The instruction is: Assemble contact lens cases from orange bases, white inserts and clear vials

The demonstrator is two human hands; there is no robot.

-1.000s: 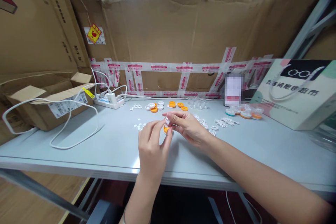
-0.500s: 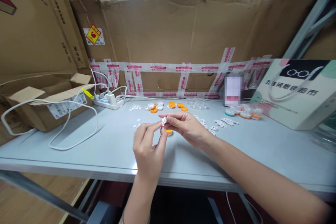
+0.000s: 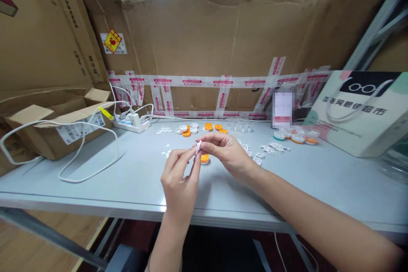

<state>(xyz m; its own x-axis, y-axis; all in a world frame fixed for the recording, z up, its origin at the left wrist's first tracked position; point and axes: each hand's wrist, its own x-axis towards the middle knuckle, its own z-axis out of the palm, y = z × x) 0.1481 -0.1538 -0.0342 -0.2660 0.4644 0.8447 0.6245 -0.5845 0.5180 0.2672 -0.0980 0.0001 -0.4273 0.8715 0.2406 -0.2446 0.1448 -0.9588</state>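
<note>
Both hands meet above the middle of the table, pinching one small white plastic part between fingertips. My left hand grips its lower left side with thumb and fingers. From the right, my right hand holds the upper end between thumb and forefinger. The part's exact kind is too small to tell, and fingertips cover some of it. Just behind and below the fingers sits an orange and white round piece on the table. Several white cut-out plastic parts lie right of my right hand.
Orange rings, white rings and clear cups stand toward the back. Small white discs lie left of them. At right are flat white parts, lidded round cases, a phone and a paper bag. A white cable loops at left.
The white part has tilted slightly between my fingertips, and my right hand's fingers have shifted a little. More of the orange piece beneath shows. Everything else on the table stays where it was.
</note>
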